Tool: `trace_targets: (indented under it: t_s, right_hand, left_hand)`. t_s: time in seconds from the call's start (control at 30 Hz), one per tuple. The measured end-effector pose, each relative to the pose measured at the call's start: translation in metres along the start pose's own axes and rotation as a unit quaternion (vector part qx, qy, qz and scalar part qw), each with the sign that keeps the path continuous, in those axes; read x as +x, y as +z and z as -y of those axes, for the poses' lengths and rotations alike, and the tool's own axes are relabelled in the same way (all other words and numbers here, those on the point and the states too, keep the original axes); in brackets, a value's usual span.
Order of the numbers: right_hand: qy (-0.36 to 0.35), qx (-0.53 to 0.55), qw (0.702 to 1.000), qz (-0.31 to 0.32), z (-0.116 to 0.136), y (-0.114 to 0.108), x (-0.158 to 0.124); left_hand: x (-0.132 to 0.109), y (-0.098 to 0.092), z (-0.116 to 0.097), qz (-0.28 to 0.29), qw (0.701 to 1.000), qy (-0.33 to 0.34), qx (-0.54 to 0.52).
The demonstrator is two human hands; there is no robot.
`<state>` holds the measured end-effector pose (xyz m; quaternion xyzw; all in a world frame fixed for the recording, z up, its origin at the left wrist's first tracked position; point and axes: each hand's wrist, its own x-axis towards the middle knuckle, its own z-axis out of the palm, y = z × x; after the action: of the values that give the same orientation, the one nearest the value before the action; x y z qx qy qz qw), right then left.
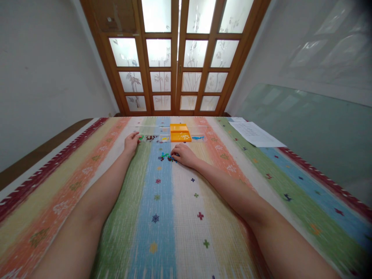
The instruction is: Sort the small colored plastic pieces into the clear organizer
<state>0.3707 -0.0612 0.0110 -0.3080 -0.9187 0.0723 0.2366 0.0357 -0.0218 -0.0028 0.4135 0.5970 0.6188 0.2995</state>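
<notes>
My left hand (131, 142) is at the left end of a clear compartment tray (158, 131), its fingers slightly bent and apart beside some small green pieces (141, 137). Whether it touches the tray is hard to make out. Closer to me, a loose pile of small mixed pieces (166, 156), green, blue and dark red, lies on the tablecloth. Over the right side of that pile, my right hand (185, 155) has its fingers curled together and pointing down. Anything between those fingertips is hidden.
Dark red pieces (150, 138), yellow pieces (165, 138) and blue pieces (198, 138) lie in separate tray compartments. An orange box (180, 127) with white pieces (185, 136) stands among them. Printed paper (255, 133) lies at the right on the striped tablecloth (157, 240). Beyond are glazed doors (176, 77).
</notes>
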Motion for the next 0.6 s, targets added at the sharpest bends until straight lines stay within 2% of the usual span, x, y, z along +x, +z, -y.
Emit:
trace_targets:
  t_s: [0.13, 0.27, 0.4, 0.6]
  right_hand:
    - [0.012, 0.001, 1.0, 0.004, 0.001, 0.0, 0.003]
    - [0.024, 0.01, 0.999, -0.02, -0.002, 0.0, 0.004]
    - [0.108, 0.069, 0.988, -0.083, -0.019, -0.006, 0.002]
    - [0.221, 0.103, 0.949, -0.202, -0.067, -0.028, -0.009]
  left_hand:
    - [-0.001, 0.002, 0.002, 0.014, 1.0, 0.016, 0.014]
    - [0.001, 0.002, 0.007, 0.024, 0.998, 0.038, 0.035]
    - [0.002, 0.001, 0.01, 0.026, 0.99, 0.077, 0.115]
    - [-0.003, -0.001, 0.008, 0.014, 0.974, 0.119, 0.194]
